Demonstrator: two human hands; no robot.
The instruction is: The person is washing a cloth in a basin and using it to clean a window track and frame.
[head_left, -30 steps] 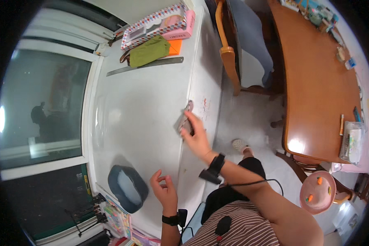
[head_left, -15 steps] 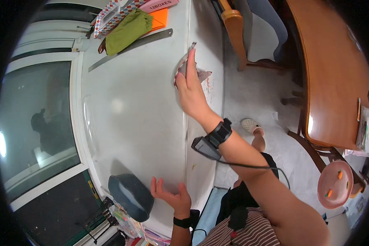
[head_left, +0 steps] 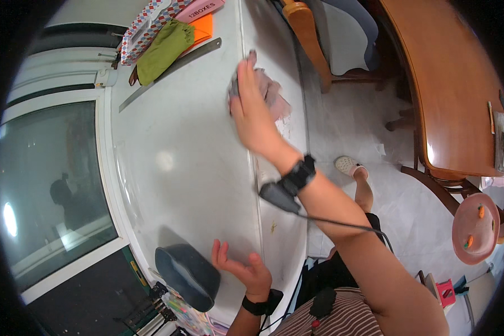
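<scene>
On the white tabletop [head_left: 196, 168], near its right edge, my right hand [head_left: 256, 120] lies over a crumpled greyish-pink cloth [head_left: 273, 92]. The fingers point away from me, and the cloth bunches out on both sides of them. Part of it is hidden under the palm. Faint marks [head_left: 285, 127] show on the surface just below the cloth. My left hand [head_left: 246, 273] hovers open near the front of the table, thumb and fingers apart, with nothing in it. Close to its fingertips stands a dark blue-grey bin [head_left: 187, 277].
At the far end lie a metal ruler [head_left: 171, 74], a green pouch [head_left: 165, 53], an orange sheet [head_left: 203, 31] and a patterned box [head_left: 148, 31]. A window [head_left: 56, 179] borders the left. A chair [head_left: 350, 42], a wooden table [head_left: 453, 101] and a pink plate [head_left: 476, 229] are to the right.
More of the cloth now spreads out to the right of my right hand, over where reddish marks showed before. My left hand stays open near the bin. The whole view has shifted slightly.
</scene>
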